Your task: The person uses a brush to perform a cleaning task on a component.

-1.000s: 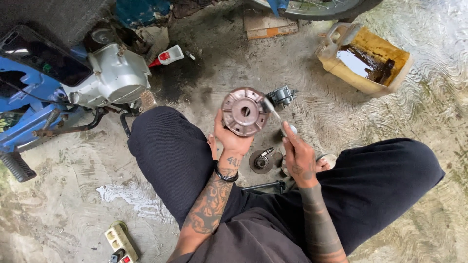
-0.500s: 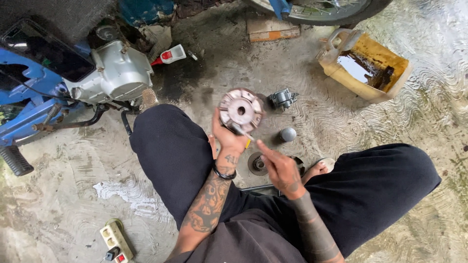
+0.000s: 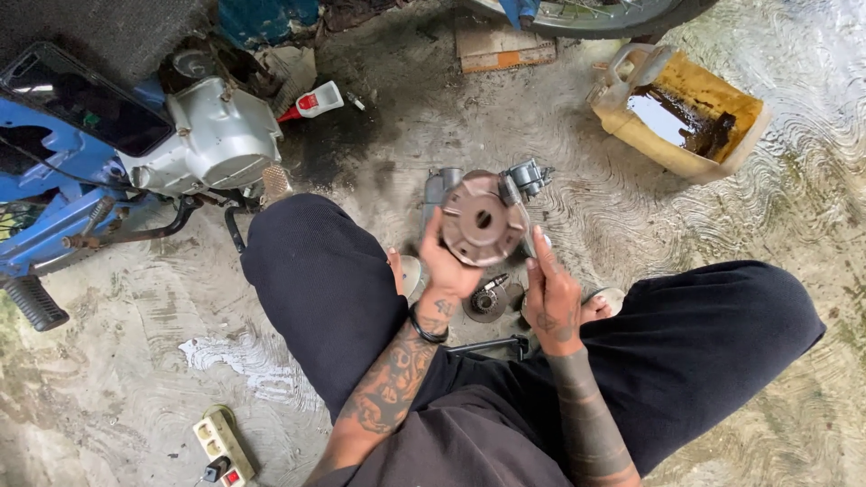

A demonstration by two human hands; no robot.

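Left hand [image 3: 448, 271] grips round clutch hub [image 3: 483, 219], flat face up (axis toward camera); right hand [image 3: 552, 293] open beside.

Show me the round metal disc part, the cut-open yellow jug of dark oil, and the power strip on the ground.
round metal disc part [image 3: 483, 219], head view, on its flat face beside the centre hole.
cut-open yellow jug [image 3: 663, 149], head view, on its near side wall.
power strip [image 3: 219, 444], head view, on its top face.

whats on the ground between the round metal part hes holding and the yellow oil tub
Head view: a small dark metal part lies beside the round metal part; then bare concrete up to the yellow tub.
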